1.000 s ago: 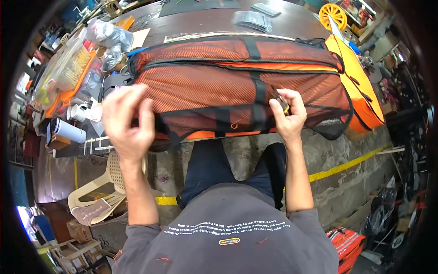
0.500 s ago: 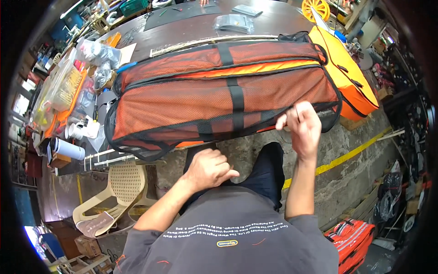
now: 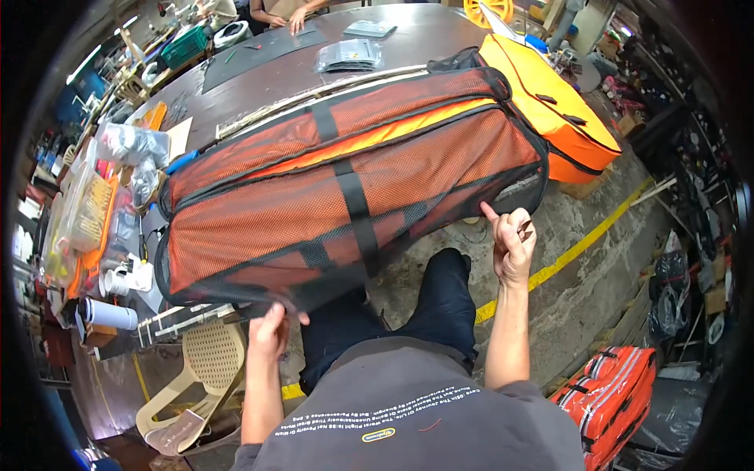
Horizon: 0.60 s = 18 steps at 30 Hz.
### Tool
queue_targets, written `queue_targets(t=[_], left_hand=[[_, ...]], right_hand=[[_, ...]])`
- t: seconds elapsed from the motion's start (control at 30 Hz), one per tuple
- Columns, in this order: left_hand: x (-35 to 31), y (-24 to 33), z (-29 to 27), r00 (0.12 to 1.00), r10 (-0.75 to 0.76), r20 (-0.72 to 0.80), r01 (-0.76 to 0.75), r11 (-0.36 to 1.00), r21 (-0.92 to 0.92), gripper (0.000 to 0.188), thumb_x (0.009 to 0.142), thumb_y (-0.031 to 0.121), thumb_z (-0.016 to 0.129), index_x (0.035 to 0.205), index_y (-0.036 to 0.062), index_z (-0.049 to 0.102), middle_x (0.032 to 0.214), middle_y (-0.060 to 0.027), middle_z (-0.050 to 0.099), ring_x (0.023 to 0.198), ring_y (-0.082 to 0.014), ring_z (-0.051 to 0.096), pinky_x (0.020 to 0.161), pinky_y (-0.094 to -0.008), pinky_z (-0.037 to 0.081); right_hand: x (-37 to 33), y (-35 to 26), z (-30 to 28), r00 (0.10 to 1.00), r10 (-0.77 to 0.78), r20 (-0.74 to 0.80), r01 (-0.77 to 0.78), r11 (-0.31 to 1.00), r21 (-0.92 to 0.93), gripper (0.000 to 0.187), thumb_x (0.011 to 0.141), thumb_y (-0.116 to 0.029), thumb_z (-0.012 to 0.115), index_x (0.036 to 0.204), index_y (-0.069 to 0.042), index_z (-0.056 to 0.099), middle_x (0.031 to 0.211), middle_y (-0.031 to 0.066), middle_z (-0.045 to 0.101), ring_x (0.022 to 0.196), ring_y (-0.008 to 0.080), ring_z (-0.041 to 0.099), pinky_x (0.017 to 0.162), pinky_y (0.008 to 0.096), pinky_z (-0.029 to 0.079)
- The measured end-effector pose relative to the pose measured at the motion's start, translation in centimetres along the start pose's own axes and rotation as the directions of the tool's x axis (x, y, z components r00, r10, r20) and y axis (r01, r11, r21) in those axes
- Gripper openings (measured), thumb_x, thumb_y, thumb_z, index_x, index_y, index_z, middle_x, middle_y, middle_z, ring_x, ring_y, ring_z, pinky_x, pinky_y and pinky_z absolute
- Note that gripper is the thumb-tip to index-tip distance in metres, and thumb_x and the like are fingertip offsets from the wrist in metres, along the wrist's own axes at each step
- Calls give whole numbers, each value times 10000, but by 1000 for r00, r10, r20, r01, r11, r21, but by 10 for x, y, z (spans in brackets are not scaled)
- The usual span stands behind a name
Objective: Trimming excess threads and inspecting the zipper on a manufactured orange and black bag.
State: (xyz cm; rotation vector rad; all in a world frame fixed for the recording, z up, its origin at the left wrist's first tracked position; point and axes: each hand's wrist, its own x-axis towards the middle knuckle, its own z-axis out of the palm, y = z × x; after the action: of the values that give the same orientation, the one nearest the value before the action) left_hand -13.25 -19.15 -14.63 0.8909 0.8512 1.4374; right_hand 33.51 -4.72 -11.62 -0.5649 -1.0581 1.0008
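Note:
A long orange bag (image 3: 267,212) with black mesh over it, black trim and dark straps lies across the near side of the table, its near edge overhanging my legs. My left hand (image 3: 268,336) is at the near-left edge, thumb and fingers closed on the dark mesh there, slightly blurred. At the near-right end, my right hand (image 3: 514,245) has its index finger stretched to the bag's black edge. Its other fingers are curled in; what they hold, if anything, is too small to make out.
A yellow-orange bag (image 3: 550,102) stands beyond the right end. Plastic boxes (image 3: 86,212) and a white cylinder (image 3: 110,315) crowd the table's left. A beige chair (image 3: 208,361) is at my left, a red bag (image 3: 609,400) at lower right. Another person's hands (image 3: 297,20) rest across the table.
My left hand has moved left and down to the bag's near edge. My right hand has lowered, its index finger now extended. The view has turned, and the bag appears more tilted.

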Motion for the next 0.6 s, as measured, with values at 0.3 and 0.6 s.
queue_targets(t=[0.3, 0.6], left_hand=[[-1, 110, 16, 899, 343, 273, -380, 920, 96, 532, 966, 446, 893, 1146, -42, 779, 1056, -202, 788, 996, -351, 719, 965, -506, 562], [150, 242, 57, 744, 592, 309, -619, 785, -13, 497, 1230, 432, 489, 1501, 45, 642, 1417, -123, 717, 1231, -264, 693, 1090, -447, 555]], right_hand=[[8, -30, -4, 931, 364, 10, -338, 875, -347, 441, 1157, -326, 699, 793, -113, 566, 660, -44, 512, 584, 81, 464, 922, 435, 608], [48, -70, 36, 973, 9, 232, 87, 912, -400, 525, 1223, -369, 577, 825, -46, 689, 884, 135, 799, 739, 144, 678, 701, 318, 506]])
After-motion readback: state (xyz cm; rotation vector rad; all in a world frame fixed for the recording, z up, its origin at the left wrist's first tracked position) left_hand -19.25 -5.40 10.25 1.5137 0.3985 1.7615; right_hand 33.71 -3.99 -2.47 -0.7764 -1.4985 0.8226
